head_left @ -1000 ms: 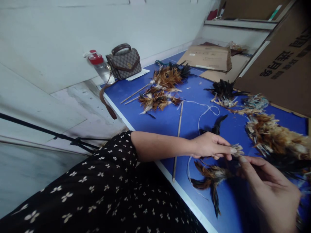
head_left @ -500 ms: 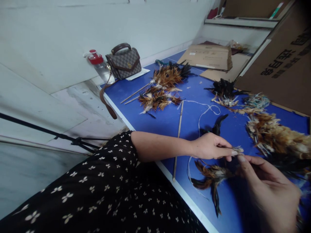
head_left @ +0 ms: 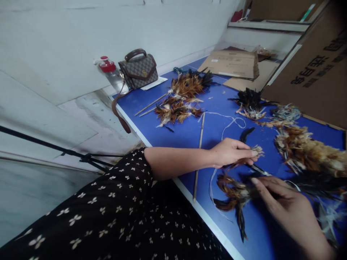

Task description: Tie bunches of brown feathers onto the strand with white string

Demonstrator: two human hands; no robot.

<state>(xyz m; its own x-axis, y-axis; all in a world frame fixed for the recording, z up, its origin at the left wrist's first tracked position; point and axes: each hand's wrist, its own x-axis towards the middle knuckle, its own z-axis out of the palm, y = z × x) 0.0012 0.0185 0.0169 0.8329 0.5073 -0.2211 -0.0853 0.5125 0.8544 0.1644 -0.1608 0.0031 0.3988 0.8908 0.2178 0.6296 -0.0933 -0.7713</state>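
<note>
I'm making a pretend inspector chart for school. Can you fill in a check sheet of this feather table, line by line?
Surface: blue table, white edge.
Job's things: small feather tuft pinched in the left hand; brown-black feathers by the right hand; thin stick; white string.
Clutter: feather bundles, fluffy feather pile, handbag, water bottle, flat cardboard.
Hands: left closed on the tuft; right fingers spread, touching feathers.
Cables: black cord beside the table.
Surroundings: pale wall, big cardboard box.
</note>
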